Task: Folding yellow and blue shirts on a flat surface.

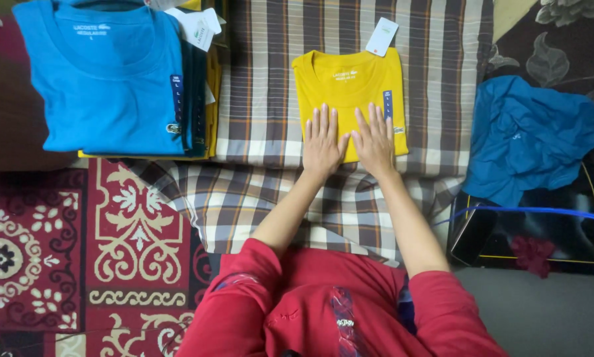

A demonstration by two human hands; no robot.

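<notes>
Head view, left hand [322, 142]: flat on the lower half of the folded yellow T-shirt [346, 82], fingers [317, 119] spread wide, holding nothing.
Right hand [375, 142]: flat just beside the left, thumbs touching, fingers spread wide.
Yellow T-shirt: lies on a plaid cloth [264, 99], white tag [381, 36] at its collar.
Surroundings: stack topped by a folded blue T-shirt [105, 79] to the left; crumpled blue garment [535, 135] to the right; red patterned carpet [59, 251] below.

Folded yellow shirt [350, 89]: 1. Blue-topped shirt stack [112, 79], upper left: 1. Crumpled blue garment [532, 139], right: 1. Hands: 2, left hand [322, 142], right hand [374, 140].
</notes>
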